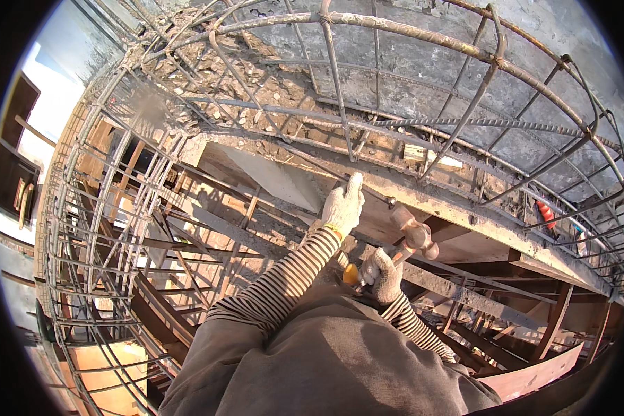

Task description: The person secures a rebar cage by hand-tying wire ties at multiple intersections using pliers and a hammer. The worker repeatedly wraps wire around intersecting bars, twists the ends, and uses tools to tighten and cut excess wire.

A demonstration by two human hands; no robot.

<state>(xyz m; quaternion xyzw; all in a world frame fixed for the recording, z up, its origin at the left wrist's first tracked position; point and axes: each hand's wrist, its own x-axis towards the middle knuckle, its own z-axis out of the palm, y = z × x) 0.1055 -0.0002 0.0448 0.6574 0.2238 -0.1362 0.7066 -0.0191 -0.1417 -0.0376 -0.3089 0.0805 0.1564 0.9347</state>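
My left hand (344,205), in a pale knit work glove, is closed around a thin metal rod (379,197) that slants along the edge of the formwork. The rod's right end stops close to a hammer (417,234). My right hand (381,277), gloved the same way, grips the hammer's handle in front of my body. The hammer's head is thick, worn and reddish-brown, just beyond that fist. Beside my right hand shows a yellow, handle-like piece (351,274); what it belongs to is hidden.
A curved rebar cage (409,28) arches over the far side; another (125,208) stands at left. Rubble and a wood scrap (432,155) lie along the formwork board (457,215). A red object (546,214) sits at right. Below, beams and props (464,295) cross an open drop.
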